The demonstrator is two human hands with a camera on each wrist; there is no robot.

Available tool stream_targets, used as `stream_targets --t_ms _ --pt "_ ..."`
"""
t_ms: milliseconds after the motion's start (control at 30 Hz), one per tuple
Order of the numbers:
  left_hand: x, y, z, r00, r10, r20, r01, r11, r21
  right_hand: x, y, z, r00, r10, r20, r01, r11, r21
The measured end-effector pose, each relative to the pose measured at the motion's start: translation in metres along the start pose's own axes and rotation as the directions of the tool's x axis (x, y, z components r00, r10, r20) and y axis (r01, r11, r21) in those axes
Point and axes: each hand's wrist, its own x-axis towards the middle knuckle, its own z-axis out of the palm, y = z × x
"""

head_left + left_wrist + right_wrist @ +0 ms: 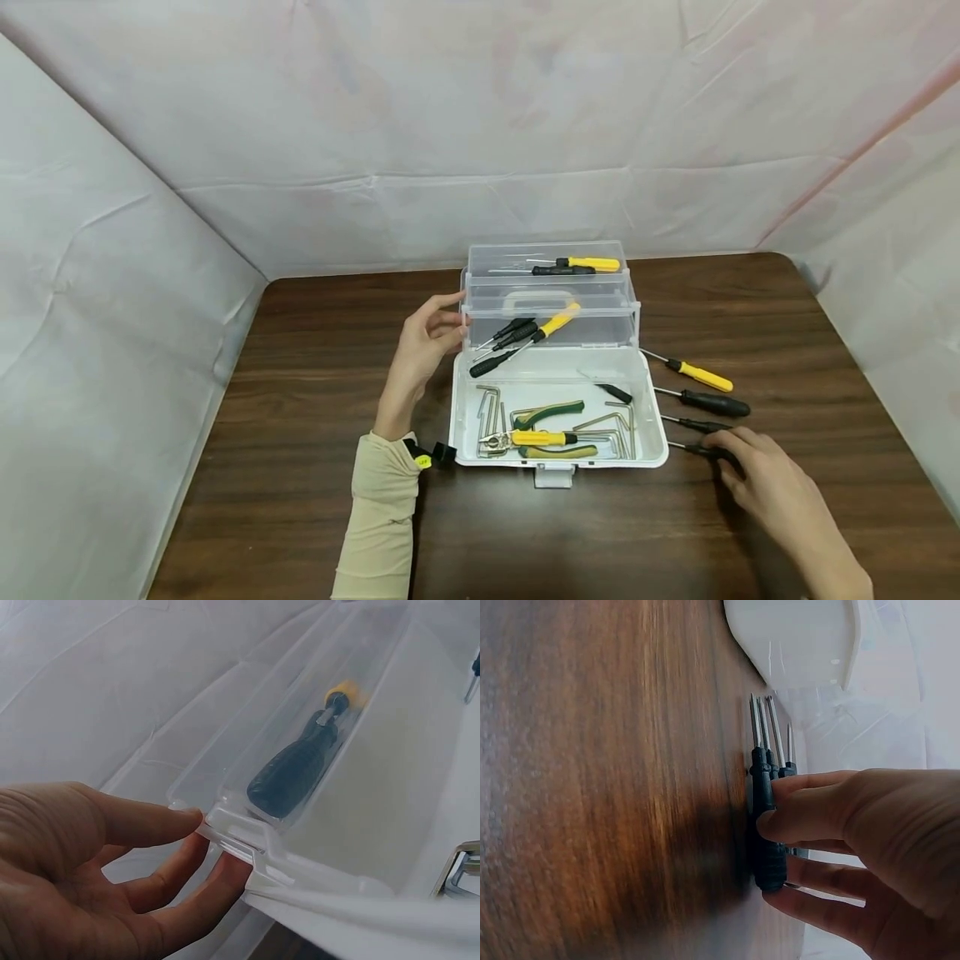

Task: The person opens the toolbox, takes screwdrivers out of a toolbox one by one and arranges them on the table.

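Note:
A white toolbox (651,367) stands open on the table, its clear tiered trays (487,292) raised at the back. My left hand (420,354) pinches the left end of these trays, thumb on one side and fingers on the other in the left wrist view. On the right, my right hand (780,492) grips the handle of a black screwdriver (769,862) lying close along the tabletop. Beyond that hand lie two more black-handled screwdrivers (716,404) and a yellow-handled screwdriver (705,377), shafts toward the box.
In the box's base lie several hex keys (618,421), pliers with green-and-yellow handles (558,411), and yellow-handled pliers (532,437). The trays hold several yellow and black screwdrivers (558,321). A latch (553,477) juts from the front. White cloth (375,100) surrounds the wooden table (300,467).

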Motion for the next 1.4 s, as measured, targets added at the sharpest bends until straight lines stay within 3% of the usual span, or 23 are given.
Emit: stream_targets --t_ms 233,500,600,733,867,1033,1400 --pt "-0.001 -0.001 -0.002 1.000 -0.008 -0.018 0.008 1.000 0.008 0.005 -0.001 0.003 1.000 -0.003 -0.005 0.003 1.000 0.005" --pt "-0.001 0.000 0.001 1.000 -0.010 -0.012 0.010 1.000 -0.008 0.014 -0.020 -0.012 0.988 -0.068 -0.137 0.069 0.998 0.000" --pt "-0.001 -0.001 0.001 1.000 -0.009 -0.006 0.009 1.000 -0.004 0.024 -0.042 -0.023 0.975 -0.108 -0.196 0.113 0.994 0.011" --pt "0.000 -0.002 0.001 1.000 0.001 -0.009 -0.001 1.000 0.002 0.045 -0.071 -0.032 0.936 -0.249 -0.251 0.264 0.964 0.030" --pt "0.000 -0.001 0.000 1.000 0.005 -0.008 -0.005 1.000 0.001 0.063 -0.097 -0.031 0.899 -0.382 -0.215 0.395 0.919 0.017" --pt "0.000 0.000 0.000 1.000 0.001 0.000 -0.001 1.000 -0.010 0.074 -0.119 -0.022 0.874 -0.460 -0.158 0.471 0.882 0.035" --pt "0.000 0.000 0.000 1.000 0.001 0.006 -0.001 1.000 -0.021 0.082 -0.137 -0.005 0.876 -0.480 -0.044 0.482 0.875 0.056"
